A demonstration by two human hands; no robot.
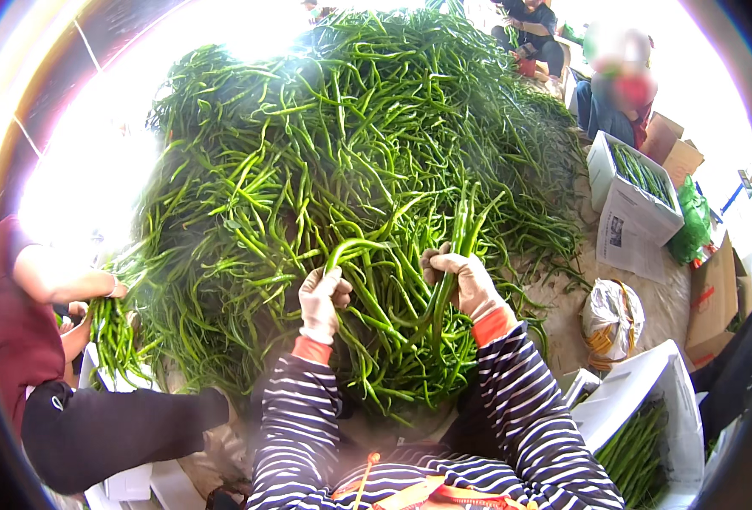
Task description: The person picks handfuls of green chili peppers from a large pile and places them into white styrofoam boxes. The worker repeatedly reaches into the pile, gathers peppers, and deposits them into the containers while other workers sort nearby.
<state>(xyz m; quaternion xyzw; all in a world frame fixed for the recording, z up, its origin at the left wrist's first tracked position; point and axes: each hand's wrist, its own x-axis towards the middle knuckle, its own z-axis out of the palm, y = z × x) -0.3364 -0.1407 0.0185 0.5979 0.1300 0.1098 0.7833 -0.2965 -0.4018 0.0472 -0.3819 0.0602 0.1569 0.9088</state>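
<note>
A large heap of long green chili peppers rises in front of me. My left hand, in a pale work glove, pinches one curved green pepper near its lower end. In my right hand, gloved alike, is a small bunch of long peppers, their tips pointing up and away from me and their other ends hanging below the fist. Both hands are held above the near side of the heap, a short distance apart.
A white foam box of peppers stands at my right, another foam box farther off beside a sheet of printed paper. Near them lies a wrapped bundle with yellow strapping. At left a person holds peppers; others sit at far right.
</note>
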